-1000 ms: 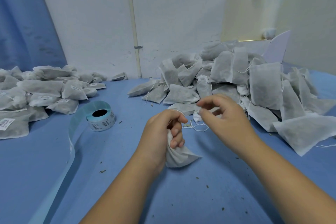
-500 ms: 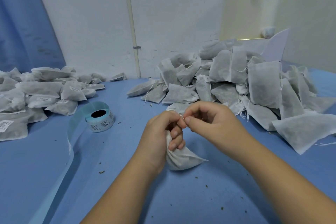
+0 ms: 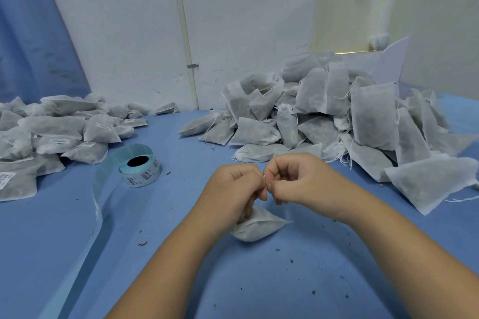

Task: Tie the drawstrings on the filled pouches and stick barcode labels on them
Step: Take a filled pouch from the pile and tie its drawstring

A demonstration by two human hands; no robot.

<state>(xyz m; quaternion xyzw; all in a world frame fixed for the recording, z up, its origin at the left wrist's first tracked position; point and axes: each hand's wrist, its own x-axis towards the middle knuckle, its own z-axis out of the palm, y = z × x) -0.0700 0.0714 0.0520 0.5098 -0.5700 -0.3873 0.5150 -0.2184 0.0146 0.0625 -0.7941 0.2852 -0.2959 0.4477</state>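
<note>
Gripping pouch (image 3: 259, 228) neck w/ left hand (image 3: 233, 189), pinching drawstring (image 3: 264, 177) w/ right hand (image 3: 298, 181). Mid-tie, prob. no label yet. Labelled pile (image 3: 59, 132) done; bigger untied pile (image 3: 363, 116) remaining.

Two hands, left hand (image 3: 234, 190) and right hand (image 3: 298, 181); one pouch (image 3: 259, 226) and one visible drawstring (image 3: 265, 179) end at them; one label roll (image 3: 141, 172); one wall pipe (image 3: 184, 33); two heaps, left heap (image 3: 54, 132) and right heap (image 3: 337, 116), each of overlapping pouches too many to count, on one surface (image 3: 259, 282).
</note>
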